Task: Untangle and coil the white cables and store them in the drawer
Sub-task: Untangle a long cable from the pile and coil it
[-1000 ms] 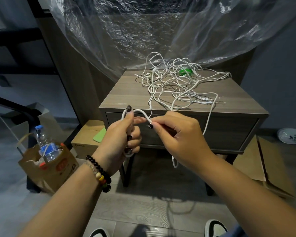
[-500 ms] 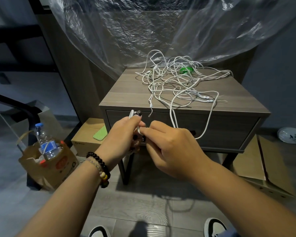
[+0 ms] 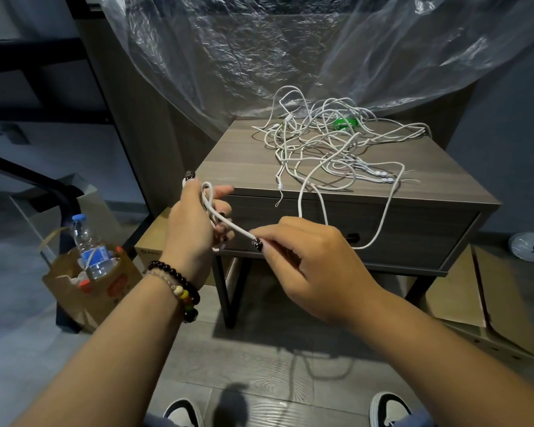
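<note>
White cables [image 3: 327, 149] tangled on the tabletop [image 3: 241, 155], drawer [image 3: 413, 232] closed below.

The thin white cables are heaped in a loose, knotted mass toward the back and right of the tabletop, with several ends trailing to the front edge. One strand is hung over that edge in a long loop in front of the drawer face. Its near end is wound in small loops around the fingers [image 3: 219, 192] of the left hand [image 3: 191, 223] and is pinched by the right hand [image 3: 309, 260]. The drawer is seen fully shut.
</note>
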The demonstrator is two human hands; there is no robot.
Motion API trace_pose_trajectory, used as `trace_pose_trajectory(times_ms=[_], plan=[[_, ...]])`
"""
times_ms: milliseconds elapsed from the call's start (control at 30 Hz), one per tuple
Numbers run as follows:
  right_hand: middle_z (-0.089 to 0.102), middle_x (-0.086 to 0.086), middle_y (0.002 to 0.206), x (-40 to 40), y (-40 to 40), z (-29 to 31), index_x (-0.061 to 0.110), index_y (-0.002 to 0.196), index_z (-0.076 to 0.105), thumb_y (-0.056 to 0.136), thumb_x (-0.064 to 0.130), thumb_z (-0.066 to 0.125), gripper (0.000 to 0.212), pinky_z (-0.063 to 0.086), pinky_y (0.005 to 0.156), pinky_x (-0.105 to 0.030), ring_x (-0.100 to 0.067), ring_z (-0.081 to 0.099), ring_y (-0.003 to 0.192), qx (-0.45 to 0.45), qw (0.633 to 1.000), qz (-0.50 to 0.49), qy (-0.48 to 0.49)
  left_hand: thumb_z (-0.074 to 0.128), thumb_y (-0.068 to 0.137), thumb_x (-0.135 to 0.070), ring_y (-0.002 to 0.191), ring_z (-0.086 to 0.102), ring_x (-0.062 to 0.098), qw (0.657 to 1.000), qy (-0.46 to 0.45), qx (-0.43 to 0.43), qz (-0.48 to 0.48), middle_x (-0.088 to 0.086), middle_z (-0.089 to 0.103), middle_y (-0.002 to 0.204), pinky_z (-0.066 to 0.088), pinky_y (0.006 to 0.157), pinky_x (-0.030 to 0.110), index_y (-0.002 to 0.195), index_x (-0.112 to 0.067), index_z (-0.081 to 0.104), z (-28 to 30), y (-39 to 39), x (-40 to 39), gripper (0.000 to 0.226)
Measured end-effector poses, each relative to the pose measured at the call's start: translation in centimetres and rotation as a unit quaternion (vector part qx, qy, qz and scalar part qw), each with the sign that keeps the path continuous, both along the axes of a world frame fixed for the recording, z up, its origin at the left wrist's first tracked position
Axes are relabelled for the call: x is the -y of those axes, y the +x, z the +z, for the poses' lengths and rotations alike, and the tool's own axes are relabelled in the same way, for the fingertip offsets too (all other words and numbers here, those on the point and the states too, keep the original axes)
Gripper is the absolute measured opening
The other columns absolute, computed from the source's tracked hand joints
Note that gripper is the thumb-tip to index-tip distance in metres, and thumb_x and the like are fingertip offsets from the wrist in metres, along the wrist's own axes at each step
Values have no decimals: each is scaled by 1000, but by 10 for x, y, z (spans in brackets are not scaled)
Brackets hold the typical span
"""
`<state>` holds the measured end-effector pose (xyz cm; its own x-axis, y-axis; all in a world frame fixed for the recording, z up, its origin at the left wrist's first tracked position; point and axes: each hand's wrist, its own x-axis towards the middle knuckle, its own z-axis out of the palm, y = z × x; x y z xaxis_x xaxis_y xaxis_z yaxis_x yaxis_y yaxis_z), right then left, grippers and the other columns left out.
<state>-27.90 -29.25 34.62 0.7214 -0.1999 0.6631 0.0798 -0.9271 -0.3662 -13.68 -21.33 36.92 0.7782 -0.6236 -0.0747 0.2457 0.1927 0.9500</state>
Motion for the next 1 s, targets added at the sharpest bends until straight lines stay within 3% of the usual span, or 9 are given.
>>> trace_pose_trajectory(times_ms=[167, 267, 400, 500, 633, 767, 833, 900, 1000], plan=[[59, 2, 76, -8, 2, -6, 14, 104, 71, 92, 26, 45, 30, 49, 53, -40, -20, 56, 63, -24, 1000, -2, -8, 34, 100, -47, 42, 42, 6, 999, 12, -32, 17, -7, 48, 49, 37, 49, 22, 90, -16, 60, -2, -8, 3, 41], [58, 2, 74, -7, 3, -8, 14, 101, 70, 92, 25, 46, 28, 49, 52, -40, -21, 55, 62, -24, 1000, -17, -2, 42, 99, -39, 40, 32, 7, 998, -52, -44, -7, -5, 34, 49, 30, 40, 19, 83, -15, 47, -1, -12, 3, 29], [58, 2, 74, -6, 3, -10, 14, 99, 70, 90, 21, 51, 22, 49, 53, -39, -20, 56, 62, -30, 999, -26, -2, 59, 90, -32, 45, 24, 7, 995, -82, -18, -54, -5, 26, 54, 23, 43, 19, 79, -20, 42, -1, -14, 2, 22], [59, 2, 75, -6, 3, -9, 13, 99, 70, 91, 23, 49, 25, 48, 54, -40, -19, 55, 63, -29, 999, -23, 2, 48, 98, -24, 46, 26, 7, 994, -78, -30, -69, -4, 26, 55, 25, 42, 18, 85, -15, 48, -1, -14, 4, 16], [62, 3, 78, -8, 2, -8, 14, 102, 70, 93, 27, 47, 28, 50, 56, -39, -17, 57, 66, -44, 999, 5, 1, 33, 103, -32, 44, 32, 7, 994, -76, -55, -58, -4, 32, 52, 31, 41, 18, 88, -11, 51, 0, -5, 1, 31], [65, 3, 82, -9, 3, -7, 14, 106, 70, 93, 27, 47, 29, 52, 59, -40, -17, 60, 69, -51, 999, 11, 6, 47, 93, -36, 47, 31, 7, 989, -106, -51, -87, -4, 30, 55, 30, 46, 18, 82, -16, 46, 4, -7, -4, 23], [65, 3, 83, -9, 2, -7, 15, 106, 70, 93, 28, 47, 30, 52, 59, -40, -18, 60, 70, -54, 998, 9, 5, 54, 88, -28, 49, 29, 8, 988, -107, -38, -101, -2, 27, 59, 30, 46, 18, 83, -17, 44, 5, -11, -4, 16], [66, 3, 82, -8, 1, -6, 15, 106, 70, 93, 30, 46, 31, 53, 59, -40, -16, 60, 69, -61, 998, 12, 2, 47, 96, -15, 49, 28, 8, 988, -110, -36, -101, 0, 25, 60, 29, 45, 18, 86, -15, 45, 6, -14, -3, 10], [67, 3, 84, -9, 0, -6, 15, 108, 69, 93, 30, 44, 32, 53, 60, -41, -17, 61, 70, -70, 997, 16, 5, 38, 101, -15, 45, 28, 7, 988, -112, -59, -87, -1, 27, 57, 29, 42, 17, 94, -10, 49, 5, -13, -2, 14]])
